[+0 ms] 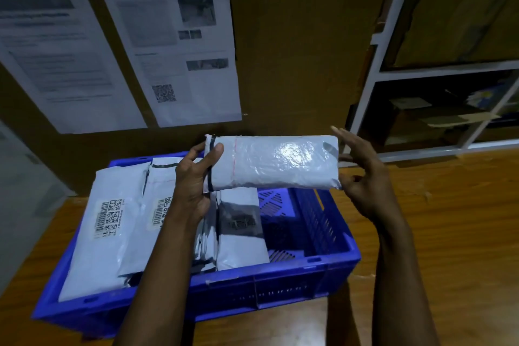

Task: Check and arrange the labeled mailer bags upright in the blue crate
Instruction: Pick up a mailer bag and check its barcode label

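A grey-white mailer bag (276, 161) is held lengthwise above the blue crate (280, 286). My left hand (193, 180) grips its left, sealed end, thumb across the front. My right hand (362, 174) is at its right end with fingers straight and spread, touching the bag's edge. Inside the crate, several mailer bags (104, 227) stand leaning along the left and middle; two show barcode labels (109, 218). The crate's right part shows its bare perforated floor.
The crate sits on a wooden table (449, 233). Behind it a cardboard wall (303, 50) carries printed sheets (174, 48). A white shelving unit (376, 70) with cardboard items stands at the back right.
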Motion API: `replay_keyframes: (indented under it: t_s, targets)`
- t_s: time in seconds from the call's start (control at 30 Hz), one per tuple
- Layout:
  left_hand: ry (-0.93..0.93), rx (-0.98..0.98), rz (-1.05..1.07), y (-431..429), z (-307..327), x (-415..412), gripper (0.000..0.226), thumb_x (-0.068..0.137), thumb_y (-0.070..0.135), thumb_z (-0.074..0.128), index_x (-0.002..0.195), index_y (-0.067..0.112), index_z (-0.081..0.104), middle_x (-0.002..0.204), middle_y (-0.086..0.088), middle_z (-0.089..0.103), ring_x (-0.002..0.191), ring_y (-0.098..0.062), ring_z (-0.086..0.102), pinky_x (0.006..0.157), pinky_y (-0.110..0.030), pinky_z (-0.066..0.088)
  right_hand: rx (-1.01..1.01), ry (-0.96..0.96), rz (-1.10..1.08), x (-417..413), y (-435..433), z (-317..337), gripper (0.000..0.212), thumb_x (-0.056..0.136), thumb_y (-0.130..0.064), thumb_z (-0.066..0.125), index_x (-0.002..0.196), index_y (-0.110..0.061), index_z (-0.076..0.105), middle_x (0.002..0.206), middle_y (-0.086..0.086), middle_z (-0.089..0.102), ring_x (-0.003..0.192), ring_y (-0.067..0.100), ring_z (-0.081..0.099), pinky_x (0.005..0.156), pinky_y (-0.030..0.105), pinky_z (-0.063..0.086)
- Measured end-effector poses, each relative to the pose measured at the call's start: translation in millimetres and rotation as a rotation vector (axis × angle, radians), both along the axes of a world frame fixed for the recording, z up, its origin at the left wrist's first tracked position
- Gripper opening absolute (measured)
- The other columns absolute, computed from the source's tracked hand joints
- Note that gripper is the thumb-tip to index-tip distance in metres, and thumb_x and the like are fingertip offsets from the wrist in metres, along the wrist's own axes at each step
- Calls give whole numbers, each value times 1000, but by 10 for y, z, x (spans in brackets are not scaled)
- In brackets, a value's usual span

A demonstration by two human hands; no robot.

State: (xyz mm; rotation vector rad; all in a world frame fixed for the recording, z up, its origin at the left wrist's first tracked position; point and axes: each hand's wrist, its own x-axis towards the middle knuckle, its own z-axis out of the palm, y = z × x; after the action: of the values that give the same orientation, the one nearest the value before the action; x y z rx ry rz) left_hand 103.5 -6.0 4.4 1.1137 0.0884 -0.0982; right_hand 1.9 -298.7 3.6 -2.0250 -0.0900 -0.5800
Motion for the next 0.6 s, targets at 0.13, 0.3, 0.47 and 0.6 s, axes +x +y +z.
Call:
replay_keyframes:
  t_s: [0.13,0.3,0.47,0.6]
  targets:
    - [9,-23,1,10,-18,5,51,86,16,77,133,9,61,119,-12,73,103,-28,72,76,-41,62,-55,-62,65,7,6,8,75,77,6,83,134,-38,64,159,-14,36,137,-6,41,78,15,56]
    - [16,-9,-39,7,-6,-1,48,84,13,77,130,13,65,117,-11,74,99,-25,72,73,-35,61,-93,-125,44,41,-21,-64,56,78,2,85,116,-37,73,143,-9,58,132,5,53,85,19,58]
    - [-97,-155,-210,101,71,-28,59,83,28,78,139,17,60,128,-6,68,117,-23,63,88,-35,59,17,-148,12,20,-21,-97,48,81,2,81,117,-28,74,134,-8,65,127,5,59,80,16,54]
    - [-291,-206,-424,204,92,-56,85,53,32,98,131,21,65,141,-12,59,121,-29,64,94,-39,58,171,-110,16,41,-50,-131,41,88,-1,76,115,-31,72,115,-6,74,103,13,71,72,38,62]
